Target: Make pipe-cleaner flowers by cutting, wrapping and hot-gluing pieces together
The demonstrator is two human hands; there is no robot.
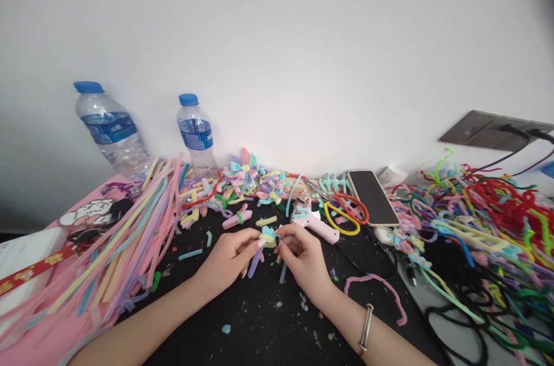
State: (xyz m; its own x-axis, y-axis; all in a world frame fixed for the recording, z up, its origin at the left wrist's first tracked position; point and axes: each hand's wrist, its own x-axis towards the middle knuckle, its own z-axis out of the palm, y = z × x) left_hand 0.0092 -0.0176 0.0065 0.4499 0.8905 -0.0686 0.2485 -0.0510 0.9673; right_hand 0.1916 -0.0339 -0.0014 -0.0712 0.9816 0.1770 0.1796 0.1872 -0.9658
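Both hands meet over the middle of the black work surface. Between the fingertips of my left hand (234,256) is a small pipe cleaner flower (269,235) in light blue and pale yellow. A purple pipe cleaner piece (255,263) hangs below my left fingers. My right hand (303,256) pinches at the flower's right side, with its fingers partly hidden. Just behind the hands lies a pink hot glue gun (315,224). Beside it are scissors (346,214) with red and yellow handles. A finished-looking multicoloured flower (244,168) stands near the wall.
Two water bottles (197,138) lean against the wall. Long pastel pipe cleaners (130,227) lie at left on a pink surface. A phone (373,197) rests at the back right, near a tangled heap of pipe cleaners (489,239). A pink curled pipe cleaner (381,280) and scraps lie in front.
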